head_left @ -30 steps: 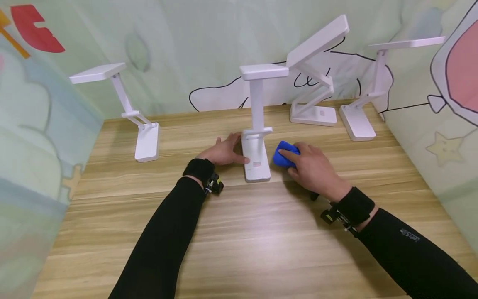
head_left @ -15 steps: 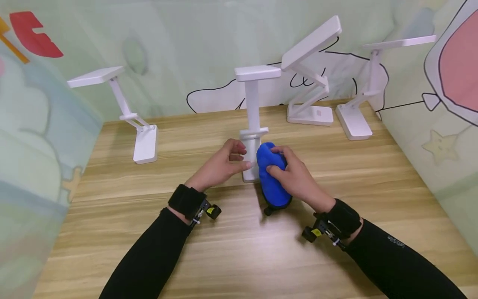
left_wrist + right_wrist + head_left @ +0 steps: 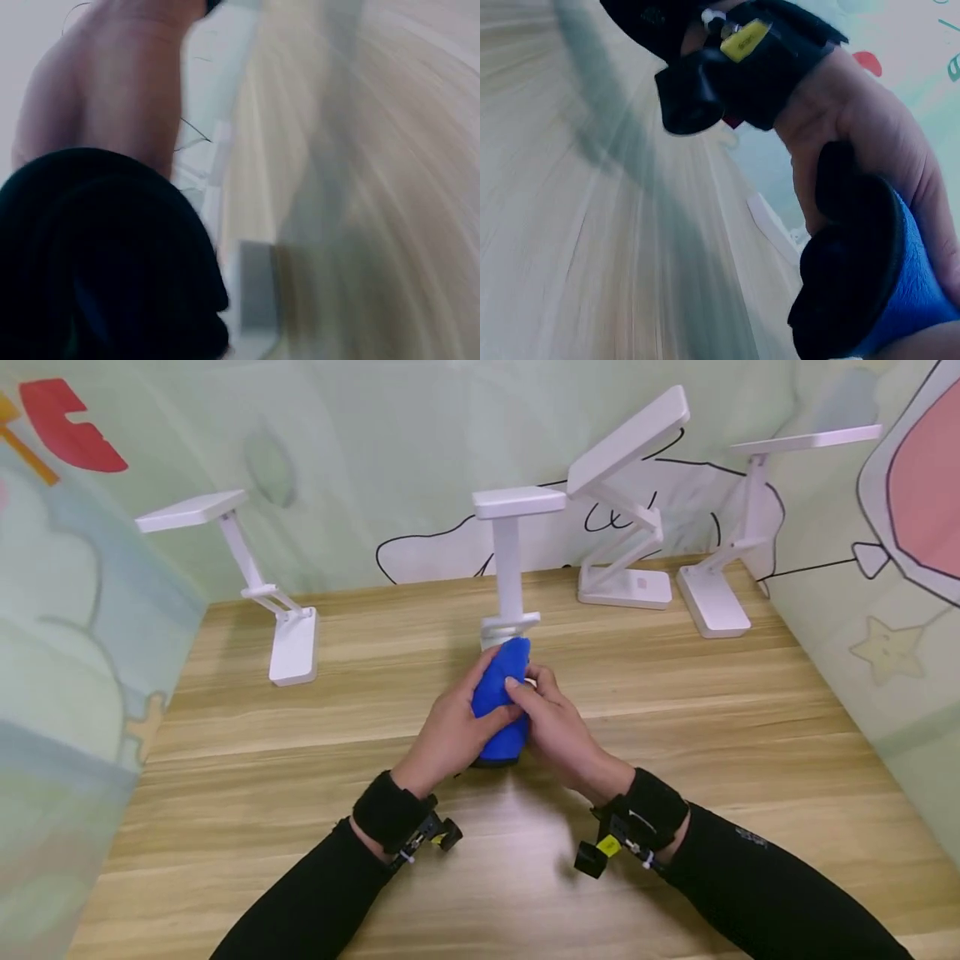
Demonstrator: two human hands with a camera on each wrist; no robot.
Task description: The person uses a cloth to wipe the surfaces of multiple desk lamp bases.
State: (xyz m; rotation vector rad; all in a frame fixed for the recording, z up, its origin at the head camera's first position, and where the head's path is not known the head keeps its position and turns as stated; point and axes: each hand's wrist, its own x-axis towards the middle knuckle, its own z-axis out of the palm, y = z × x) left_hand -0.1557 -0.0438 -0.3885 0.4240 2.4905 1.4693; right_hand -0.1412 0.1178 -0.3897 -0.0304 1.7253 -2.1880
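Left grip point(image 3: 447, 727) and right grip point(image 3: 558, 727) clasp a blue plush item point(image 3: 491, 690), apparently adjusting it; next calls for clearing the lamp point(image 3: 508, 564) beyond.

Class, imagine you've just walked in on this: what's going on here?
A person is gripping a blue plush object between the left hand and the right hand. It is in front of a white desk lamp, hiding most of its base. Three more such lamps stand on the wood-grain table: one farther left and two to the right. What exactly the plush object is, I can't tell.
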